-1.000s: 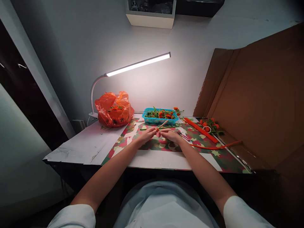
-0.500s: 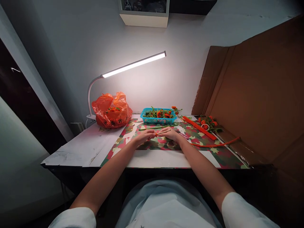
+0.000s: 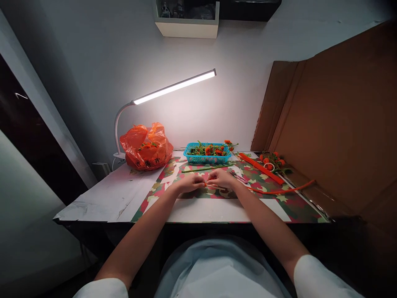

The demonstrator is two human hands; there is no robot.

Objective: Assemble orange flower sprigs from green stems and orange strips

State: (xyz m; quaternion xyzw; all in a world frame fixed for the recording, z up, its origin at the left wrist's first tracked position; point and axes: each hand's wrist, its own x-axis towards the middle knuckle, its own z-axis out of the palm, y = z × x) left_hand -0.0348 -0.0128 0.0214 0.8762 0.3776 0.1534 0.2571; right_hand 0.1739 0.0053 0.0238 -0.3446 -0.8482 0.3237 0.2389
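My left hand point(image 3: 192, 182) is closed in a pinch at a small orange piece point(image 3: 205, 185), over the middle of the table. From that piece a thin pale stick point(image 3: 217, 187) runs to the right, below the fingers of my right hand point(image 3: 219, 178). My right fingertips are pinched together against the orange piece; fingers hide most of it. Just beyond both hands lies a long green stem point(image 3: 204, 168). Pink-handled scissors point(image 3: 238, 178) rest beside my right wrist.
Behind stands a blue basket point(image 3: 207, 159) of orange flowers on green stems. An orange plastic bag point(image 3: 145, 155) sits under the lit lamp point(image 3: 175, 87). To the right are orange strips point(image 3: 260, 167), a curved orange strand point(image 3: 279, 192), orange flowers point(image 3: 267, 159) and a cardboard wall point(image 3: 335, 111).
Both hands have come slightly lower and nearer to me. The stick, earlier raised across my right fingers, now points right below them. My right fingertips have moved in to the orange piece.
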